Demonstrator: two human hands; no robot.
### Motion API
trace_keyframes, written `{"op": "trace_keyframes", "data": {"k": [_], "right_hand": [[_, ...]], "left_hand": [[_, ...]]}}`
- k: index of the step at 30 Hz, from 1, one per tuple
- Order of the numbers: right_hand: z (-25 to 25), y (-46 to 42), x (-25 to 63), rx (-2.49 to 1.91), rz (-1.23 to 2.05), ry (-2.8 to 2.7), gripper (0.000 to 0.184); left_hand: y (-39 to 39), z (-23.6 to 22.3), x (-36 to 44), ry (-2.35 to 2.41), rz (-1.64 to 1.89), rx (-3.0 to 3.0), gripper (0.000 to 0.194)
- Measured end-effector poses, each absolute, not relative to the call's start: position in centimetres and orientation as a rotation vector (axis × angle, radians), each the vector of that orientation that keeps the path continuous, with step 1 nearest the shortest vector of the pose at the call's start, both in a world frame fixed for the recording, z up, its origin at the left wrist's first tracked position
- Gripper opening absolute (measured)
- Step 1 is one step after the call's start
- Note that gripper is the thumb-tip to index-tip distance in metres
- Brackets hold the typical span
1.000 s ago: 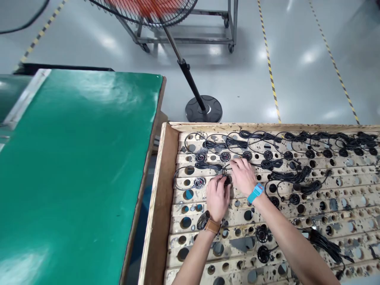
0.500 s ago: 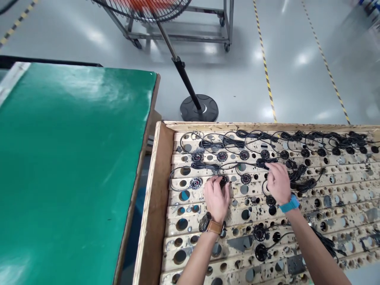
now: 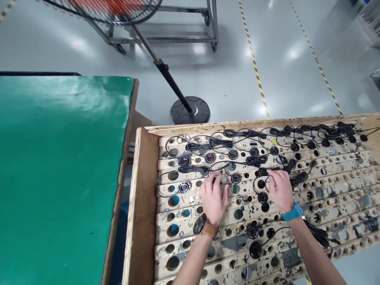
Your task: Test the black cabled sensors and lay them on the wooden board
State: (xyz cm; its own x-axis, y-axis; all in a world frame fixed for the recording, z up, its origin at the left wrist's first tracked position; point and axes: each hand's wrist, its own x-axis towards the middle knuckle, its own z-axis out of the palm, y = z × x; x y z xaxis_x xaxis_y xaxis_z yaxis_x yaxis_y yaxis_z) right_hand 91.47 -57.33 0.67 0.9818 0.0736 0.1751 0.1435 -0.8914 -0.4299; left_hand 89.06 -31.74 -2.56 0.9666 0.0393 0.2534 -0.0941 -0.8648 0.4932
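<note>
A wooden tray (image 3: 145,206) of drilled slats holds several round black parts with coiled black cables. My left hand (image 3: 213,198), wearing a brown-strapped watch, lies with its fingers flat on a slat, covering one round part; another round part (image 3: 236,178) sits just right of its fingertips. My right hand (image 3: 280,189), with a blue wristband, is further right, its fingers curled onto a thin black cable (image 3: 257,179) that loops by a round part (image 3: 263,196) and a cable bundle (image 3: 257,160).
A green-topped table (image 3: 59,178) stands left of the tray. Beyond the tray on the grey floor are a fan's round base (image 3: 190,111) with its slanted pole and a wheeled metal cart (image 3: 166,37). Two more round parts (image 3: 252,230) lie near my forearms.
My right hand has moved right, away from my left hand, to the cable loop. My left hand has gone from pinching a round part to lying flat. The view has shifted right.
</note>
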Motion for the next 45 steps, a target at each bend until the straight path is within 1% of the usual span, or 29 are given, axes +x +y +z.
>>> {"op": "trace_keyframes", "data": {"k": [3,5,9,14,19,22,25,27,31,37,40,43,45], "right_hand": [[0.2,-60.0,90.9,-2.709,-0.259,-0.066,0.031],[0.2,-61.5,90.8,-2.734,-0.274,-0.032,0.033],[0.7,-63.8,90.5,-2.744,-0.216,-0.056,0.032],[1.2,-66.0,89.7,-2.745,-0.105,-0.148,0.032],[1.3,-66.2,89.8,-2.722,-0.041,-0.188,0.031],[1.1,-64.9,91.3,-2.705,0.021,-0.295,0.034],[0.6,-63.7,93.7,-2.719,0.113,-0.410,0.037],[0.3,-63.3,95.2,-2.714,0.208,-0.507,0.036],[0.1,-63.2,97.2,-2.661,0.333,-0.635,0.027],[0.1,-64.0,99.0,-2.471,0.383,-0.582,0.012],[0.0,-64.1,99.9,-2.416,0.361,-0.585,0.019],[0.1,-64.0,100.4,-2.424,0.353,-0.588,0.020],[0.3,-63.9,100.3,-2.470,0.387,-0.647,0.027]], "left_hand": [[-33.0,-2.4,90.2,-0.366,0.255,2.591,0.038],[-33.7,-2.7,91.0,-0.491,0.196,2.593,0.036],[-34.3,-3.3,91.8,-0.455,0.185,2.609,0.032],[-36.2,-2.8,89.6,-0.375,0.249,2.556,0.039],[-40.8,-2.0,85.7,-0.515,0.005,2.474,0.040],[-42.9,-2.0,84.9,-0.537,-0.048,2.520,0.039],[-43.6,-2.4,85.2,-0.528,-0.030,2.589,0.034],[-43.7,-2.5,85.4,-0.565,-0.023,2.612,0.034],[-43.8,-2.6,85.5,-0.573,-0.021,2.604,0.037],[-44.2,-2.7,84.9,-0.472,0.070,2.565,0.039],[-44.2,-2.7,85.2,-0.421,0.140,2.551,0.041],[-44.1,-2.8,86.5,-0.394,0.194,2.550,0.042],[-44.1,-3.0,87.6,-0.379,0.221,2.555,0.041]]}}
